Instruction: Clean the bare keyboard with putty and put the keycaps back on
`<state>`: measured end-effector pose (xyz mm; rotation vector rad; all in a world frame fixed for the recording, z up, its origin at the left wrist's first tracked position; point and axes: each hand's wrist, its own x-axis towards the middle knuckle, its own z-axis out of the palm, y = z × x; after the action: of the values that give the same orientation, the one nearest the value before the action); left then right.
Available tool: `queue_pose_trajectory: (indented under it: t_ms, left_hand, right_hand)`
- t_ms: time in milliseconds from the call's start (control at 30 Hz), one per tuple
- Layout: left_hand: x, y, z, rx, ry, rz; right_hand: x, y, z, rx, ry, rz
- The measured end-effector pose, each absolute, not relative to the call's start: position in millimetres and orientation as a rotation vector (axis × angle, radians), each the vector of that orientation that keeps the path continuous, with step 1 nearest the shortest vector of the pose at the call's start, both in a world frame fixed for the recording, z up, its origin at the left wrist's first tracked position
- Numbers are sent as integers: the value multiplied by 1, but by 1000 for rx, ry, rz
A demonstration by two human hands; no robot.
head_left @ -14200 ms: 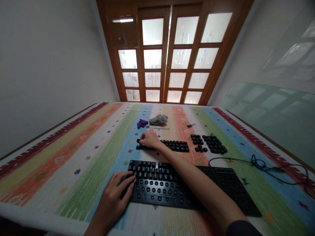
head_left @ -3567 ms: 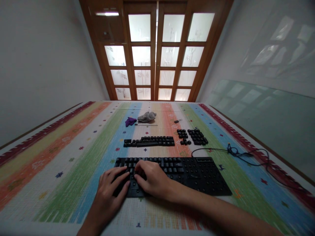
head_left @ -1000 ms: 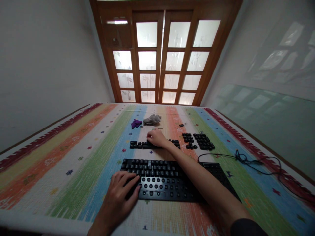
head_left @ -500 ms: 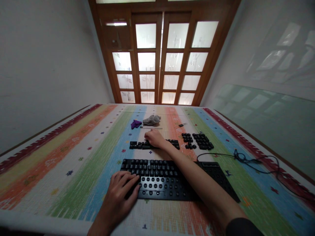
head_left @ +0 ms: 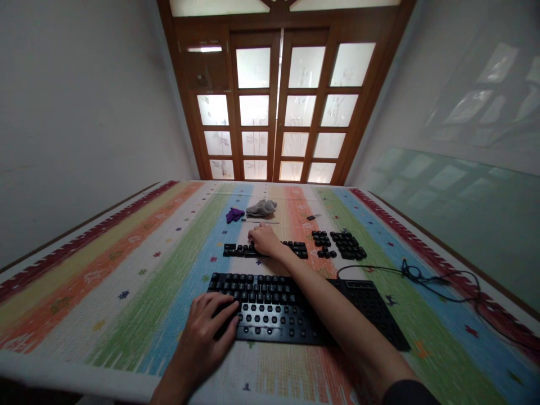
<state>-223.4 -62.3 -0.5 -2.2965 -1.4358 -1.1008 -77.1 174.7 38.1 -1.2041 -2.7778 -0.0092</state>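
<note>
A black keyboard (head_left: 278, 315) lies near the table's front, with keycaps on its upper left rows and bare key sockets below and at the right. My left hand (head_left: 206, 326) rests on its left end, fingers apart. My right arm crosses over the keyboard. My right hand (head_left: 265, 239) is at the row of loose black keycaps (head_left: 298, 247) beyond it, fingers bent down; what the fingertips hold, if anything, is hidden. More loose keycaps (head_left: 348, 245) lie in groups to the right.
Behind my right hand lie a grey cloth (head_left: 261, 208), a purple cloth (head_left: 234, 214) and a thin rod (head_left: 264, 221). A small black tool (head_left: 311, 217) is at the back right. A black cable (head_left: 422, 277) coils on the right of the striped tablecloth (head_left: 126, 315).
The view has tilted slightly upward. My right hand has shifted very little over the loose keycaps; my left hand stays on the keyboard's left end.
</note>
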Motion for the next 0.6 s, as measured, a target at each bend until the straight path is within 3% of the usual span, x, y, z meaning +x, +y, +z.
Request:
queue_pose_trajectory:
  t_ms: [600]
  left_hand:
    - [-223,-62,1,-2302,-1431,-1101]
  right_hand:
    - [-86,170,41,-1159,-2830,-157]
